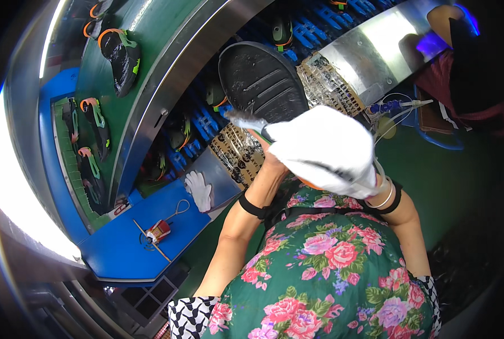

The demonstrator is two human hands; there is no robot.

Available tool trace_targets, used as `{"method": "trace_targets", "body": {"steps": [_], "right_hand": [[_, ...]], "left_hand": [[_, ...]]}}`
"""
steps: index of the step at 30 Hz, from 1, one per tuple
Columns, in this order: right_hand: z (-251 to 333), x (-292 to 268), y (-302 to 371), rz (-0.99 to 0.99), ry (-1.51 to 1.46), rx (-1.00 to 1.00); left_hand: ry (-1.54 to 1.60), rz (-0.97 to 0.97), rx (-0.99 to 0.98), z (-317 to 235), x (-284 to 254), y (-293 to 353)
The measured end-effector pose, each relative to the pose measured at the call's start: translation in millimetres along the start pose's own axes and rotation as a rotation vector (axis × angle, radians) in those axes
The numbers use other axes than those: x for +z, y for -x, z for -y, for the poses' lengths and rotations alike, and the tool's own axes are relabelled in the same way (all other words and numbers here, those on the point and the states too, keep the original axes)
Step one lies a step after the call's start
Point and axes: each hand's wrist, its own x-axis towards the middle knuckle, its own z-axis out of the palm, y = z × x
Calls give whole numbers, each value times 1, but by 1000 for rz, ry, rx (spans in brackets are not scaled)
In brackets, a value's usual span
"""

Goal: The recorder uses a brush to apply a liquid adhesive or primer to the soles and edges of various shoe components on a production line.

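A black shoe (260, 76) is held up with its ridged sole facing me, and its dark surface looks wet in places. My bare left hand (270, 157) grips it from below at the left side, most of its fingers hidden behind it. Over the heel end is my right hand (328, 147) in a white glove, smeared by motion. It is closed on a brush (246, 120), whose greyish bristles reach the sole's left edge; the glove hides most of the handle. A bit of orange trim shows under the glove.
Behind the shoe runs a line of blue racks (311, 34) with shoes, edged by metal and taped cardboard (229, 152). More shoes (119, 59) lie on a green belt at left. A white glove (198, 191) lies by a blue table (144, 248). Another person's sleeve (435, 79) shows at right.
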Motion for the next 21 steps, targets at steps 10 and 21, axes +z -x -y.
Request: {"method": "trace_targets", "body": {"steps": [10,21], "right_hand": [[-3,1,-1,30,-69,-6],[-5,3,21,34,-83,103]], "left_hand": [[-71,40,-7,-17,4,-8],[-465,36,-152,-33,25,-17]]}}
